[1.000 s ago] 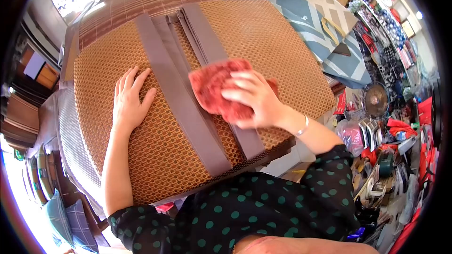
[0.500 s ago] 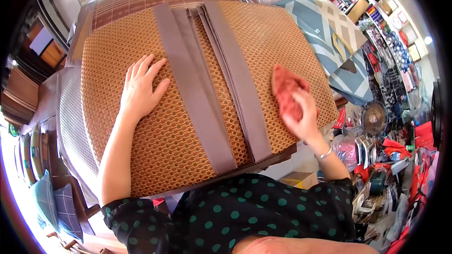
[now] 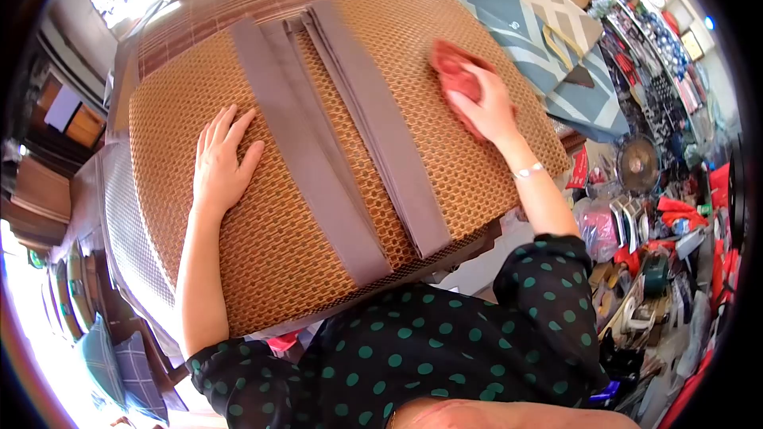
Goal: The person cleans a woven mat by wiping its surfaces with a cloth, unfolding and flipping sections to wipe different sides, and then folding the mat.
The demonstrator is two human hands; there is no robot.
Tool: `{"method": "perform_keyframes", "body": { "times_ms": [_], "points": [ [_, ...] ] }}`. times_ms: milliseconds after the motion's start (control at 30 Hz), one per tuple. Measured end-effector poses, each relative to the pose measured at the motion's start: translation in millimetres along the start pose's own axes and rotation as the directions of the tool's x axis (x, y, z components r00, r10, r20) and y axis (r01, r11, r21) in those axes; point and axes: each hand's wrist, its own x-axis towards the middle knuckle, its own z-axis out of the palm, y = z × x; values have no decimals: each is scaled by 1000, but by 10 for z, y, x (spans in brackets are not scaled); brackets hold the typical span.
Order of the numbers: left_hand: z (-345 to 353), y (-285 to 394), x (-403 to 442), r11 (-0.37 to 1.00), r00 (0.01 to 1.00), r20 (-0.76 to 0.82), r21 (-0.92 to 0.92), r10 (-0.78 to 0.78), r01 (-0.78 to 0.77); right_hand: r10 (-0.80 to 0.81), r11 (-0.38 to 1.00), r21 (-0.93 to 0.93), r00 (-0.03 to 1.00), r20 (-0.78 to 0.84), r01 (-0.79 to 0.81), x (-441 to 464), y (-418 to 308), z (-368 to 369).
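Observation:
A large brown woven mat (image 3: 366, 71) lies folded in front of me, crossed by two grey-brown fabric bands (image 3: 306, 155). On its left part my left hand (image 3: 222, 163) lies flat with the fingers spread. My right hand (image 3: 486, 105) grips a crumpled red cloth (image 3: 457, 71) against the right part of the mat, to the right of the bands. Part of the cloth is hidden under the fingers.
A blue and beige patterned fabric piece (image 3: 509, 28) lies beyond the mat at the right. Behind the mat is a brown plaid mat (image 3: 238, 12). A round metal fan (image 3: 637, 164) and piled goods stand at the right. Cushions (image 3: 103, 357) are at the lower left.
My right hand has moved the red cloth from the bands to the right side of the mat, then farther up and away from me. My left hand stays on the mat.

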Motion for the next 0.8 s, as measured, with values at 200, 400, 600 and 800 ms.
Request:
{"method": "perform_keyframes", "body": {
  "times_ms": [200, 400, 600, 800],
  "points": [
    [-3, -13, -5, 1000, 1000, 3, -2, -7, 7, 53, 994, -97, 996, 76, -46, -967, -99, -587],
    [4, -7, 2, 1000, 1000, 4, 23, -2, 2, 90, 995, -57, 990, 111, -84, -1369, -551, -827],
    [3, 11, 29, 999, 1000, 12, 29, 17, -17, -211, 977, 97, 934, 288, 190, -960, -904, -687],
    [19, -6, 23, 1000, 1000, 16, 10, 20, -20, -323, 937, 167, 942, 88, 306, 15, -701, 114]
  ]
}}
